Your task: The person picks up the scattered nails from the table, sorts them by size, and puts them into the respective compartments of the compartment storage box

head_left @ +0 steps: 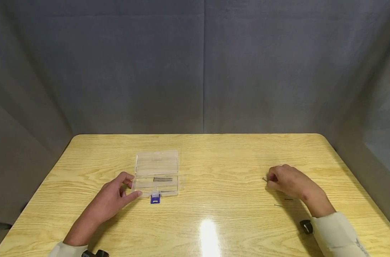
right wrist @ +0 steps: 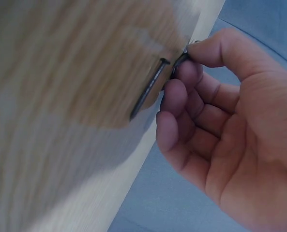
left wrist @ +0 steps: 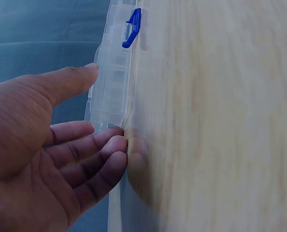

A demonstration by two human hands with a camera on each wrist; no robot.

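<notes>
Can see a clear plastic box (head_left: 142, 181), touched by the left fingers (left wrist: 104, 175) and lying to their right, with the lid (head_left: 156, 162) opened backwards. Contains several nails (head_left: 163, 179) in the rear compartment and seemingly one nail (head_left: 167, 191) in the front compartment; carries a blue latch (head_left: 155, 199) in front. Holds the left fingers loosely wide; pinches a gripped nail (head_left: 264, 179) with the right fingers (right wrist: 172, 96), narrowly closed. Shows two loose nails (head_left: 288, 199) on the tabletop (head_left: 220, 185), nearer to the body than the right fingers. Has grey cloth (head_left: 201, 71) hanging beyond.
</notes>
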